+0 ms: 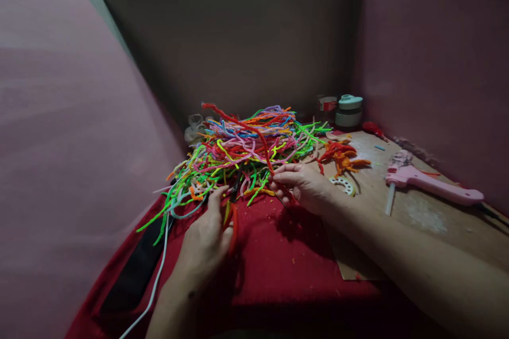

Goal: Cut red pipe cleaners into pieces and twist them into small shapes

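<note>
Red fuzzy pipe cleaner (262, 140) is pinched by our right hand (300, 184), fingers together; our left hand (207, 235) clamps its fingers on orange-and-yellow-handled scissors (235, 222).

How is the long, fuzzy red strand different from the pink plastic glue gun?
The fuzzy red strand is pinched in the right hand; the pink glue gun lies on the brown board. The strand is thin and bent; the glue gun is much chunkier.
</note>
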The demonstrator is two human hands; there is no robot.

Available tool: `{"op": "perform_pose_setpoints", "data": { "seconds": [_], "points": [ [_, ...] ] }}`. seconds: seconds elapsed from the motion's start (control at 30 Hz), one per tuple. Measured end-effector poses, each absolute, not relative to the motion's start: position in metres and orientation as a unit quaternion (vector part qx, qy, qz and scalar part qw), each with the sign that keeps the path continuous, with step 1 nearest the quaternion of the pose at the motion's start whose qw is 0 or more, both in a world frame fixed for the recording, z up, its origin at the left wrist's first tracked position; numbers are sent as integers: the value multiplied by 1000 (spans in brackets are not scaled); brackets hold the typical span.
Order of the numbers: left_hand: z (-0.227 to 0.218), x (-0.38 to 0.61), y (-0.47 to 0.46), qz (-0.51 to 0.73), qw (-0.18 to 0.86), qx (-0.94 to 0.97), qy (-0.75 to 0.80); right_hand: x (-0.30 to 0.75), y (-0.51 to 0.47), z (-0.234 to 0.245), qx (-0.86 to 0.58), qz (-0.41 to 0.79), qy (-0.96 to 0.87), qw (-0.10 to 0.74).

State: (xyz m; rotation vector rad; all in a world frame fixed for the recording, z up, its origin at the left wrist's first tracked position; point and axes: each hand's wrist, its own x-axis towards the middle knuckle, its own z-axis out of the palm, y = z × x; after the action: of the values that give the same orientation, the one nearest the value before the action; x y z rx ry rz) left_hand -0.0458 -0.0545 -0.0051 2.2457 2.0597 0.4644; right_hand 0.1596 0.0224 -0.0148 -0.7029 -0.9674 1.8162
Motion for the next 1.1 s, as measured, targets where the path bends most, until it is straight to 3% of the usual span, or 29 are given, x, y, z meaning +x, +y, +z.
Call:
{"op": "perform_pose_setpoints", "data": {
  "seconds": [0.13,0.4,0.67,1.1],
  "points": [
    [-3,-32,-44,157,-22,819,551,160,23,-13,-295,721,-396,486],
    [9,-24,-17,36,-159,824,543,162,27,-9,-325,661,-404,542],
    [-1,-30,-6,58,-141,822,548,164,28,-4,-367,579,-437,582],
    [-15,-35,-5,128,-89,829,537,172,29,1,-416,526,-496,551]
  ]
}}
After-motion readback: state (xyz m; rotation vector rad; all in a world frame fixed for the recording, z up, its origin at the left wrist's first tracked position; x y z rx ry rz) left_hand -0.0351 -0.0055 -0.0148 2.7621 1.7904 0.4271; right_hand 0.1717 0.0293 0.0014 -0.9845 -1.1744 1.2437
